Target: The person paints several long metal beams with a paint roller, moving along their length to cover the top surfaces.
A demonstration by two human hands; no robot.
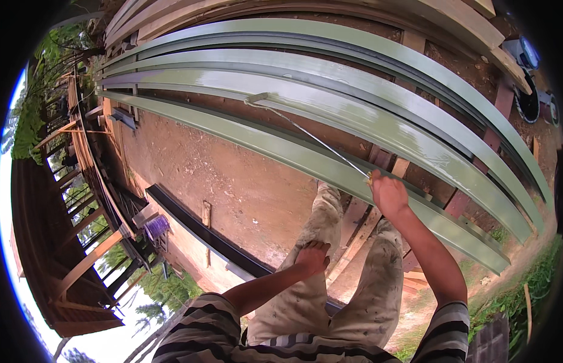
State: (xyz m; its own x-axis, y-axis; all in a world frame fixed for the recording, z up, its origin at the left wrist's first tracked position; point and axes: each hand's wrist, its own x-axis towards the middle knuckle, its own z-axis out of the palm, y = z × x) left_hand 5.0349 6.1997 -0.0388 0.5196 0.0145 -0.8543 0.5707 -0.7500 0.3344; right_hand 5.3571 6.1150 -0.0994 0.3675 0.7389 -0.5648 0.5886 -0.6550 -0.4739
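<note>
My right hand [389, 192] is closed round the near end of a long, thin paint roller [318, 140]. Its small roller head [257, 98] touches the edge of a pale green metal beam [221, 80] that looks wet and glossy. My left hand [313, 259] holds nothing and rests on my left knee, its fingers lying over the stained trousers [299, 290]. Nearest to me, another green beam [251, 138] passes under the roller's handle. Further green beams [281, 27] lie alongside, beyond the one being touched.
Wooden supports [354, 245] run beneath the beams. Timber planks [414, 12] are stacked at the far side. A black bucket [526, 104] stands at the far right. To the left are a dark metal channel [203, 233] and a purple spool-like bundle [155, 227].
</note>
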